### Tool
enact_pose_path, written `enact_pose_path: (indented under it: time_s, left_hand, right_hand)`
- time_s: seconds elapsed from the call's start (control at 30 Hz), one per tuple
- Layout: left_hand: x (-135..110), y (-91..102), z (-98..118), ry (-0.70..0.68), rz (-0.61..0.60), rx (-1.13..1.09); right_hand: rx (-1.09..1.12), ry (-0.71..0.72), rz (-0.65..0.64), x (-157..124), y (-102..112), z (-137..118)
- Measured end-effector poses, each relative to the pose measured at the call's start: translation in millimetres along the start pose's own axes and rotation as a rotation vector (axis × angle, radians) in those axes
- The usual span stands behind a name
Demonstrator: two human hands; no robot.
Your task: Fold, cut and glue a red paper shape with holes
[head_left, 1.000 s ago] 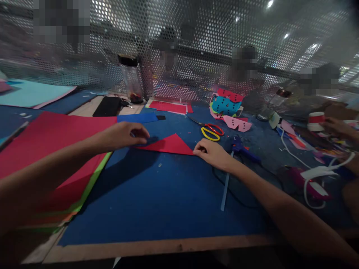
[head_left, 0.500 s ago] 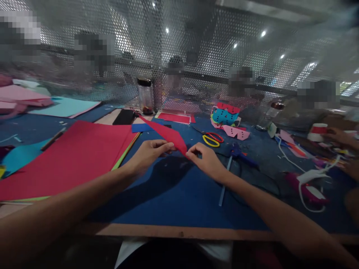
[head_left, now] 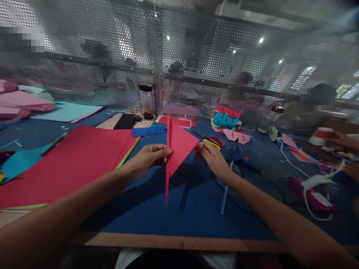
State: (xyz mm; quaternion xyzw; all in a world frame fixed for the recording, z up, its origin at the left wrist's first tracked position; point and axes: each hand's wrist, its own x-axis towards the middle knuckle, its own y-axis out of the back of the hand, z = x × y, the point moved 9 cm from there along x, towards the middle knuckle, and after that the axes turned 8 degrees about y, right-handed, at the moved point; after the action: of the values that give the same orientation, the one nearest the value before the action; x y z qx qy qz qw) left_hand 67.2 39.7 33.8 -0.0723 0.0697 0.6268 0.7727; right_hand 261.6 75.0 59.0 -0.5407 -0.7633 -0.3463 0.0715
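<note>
A folded piece of red paper [head_left: 181, 147] stands above the blue table mat, its narrow rolled or folded edge upright and a pointed flap reaching right. My left hand [head_left: 153, 157] pinches it at that narrow edge, between thumb and fingers. At the flap's right corner is my right hand [head_left: 211, 157], fingers curled together against the paper; the tips are slightly blurred. Just beyond my right hand lie scissors [head_left: 214, 142] with red and yellow handles. A blue glue gun [head_left: 244, 158] with a clear glue stick [head_left: 225, 198] lies to the right of it.
Large red sheets [head_left: 70, 164] cover the left, a pencil-like stick [head_left: 54, 144] beside them. Behind are a blue strip [head_left: 148, 131], a black phone [head_left: 125, 121], a jar [head_left: 146, 102] and paper masks [head_left: 226, 118]. A magenta glue gun [head_left: 315, 198] and another person's hand [head_left: 339, 138] are at right.
The red paper has swung from slanting away at the upper left to upright, and its flap now spreads to the right. My right hand has shifted slightly right, away from my left.
</note>
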Motion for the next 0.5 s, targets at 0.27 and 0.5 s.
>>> enact_pose_path:
  time_s: [0.27, 0.5]
  left_hand:
    - [-6, -28.0, -12, 0.043, -0.235, 0.327]
    - [-8, -30.3, -14, 0.035, -0.214, 0.381]
  right_hand:
    - [0.541, -0.274, -0.103, -8, -27, 17]
    - [0.450, -0.362, -0.017, -11, -21, 29]
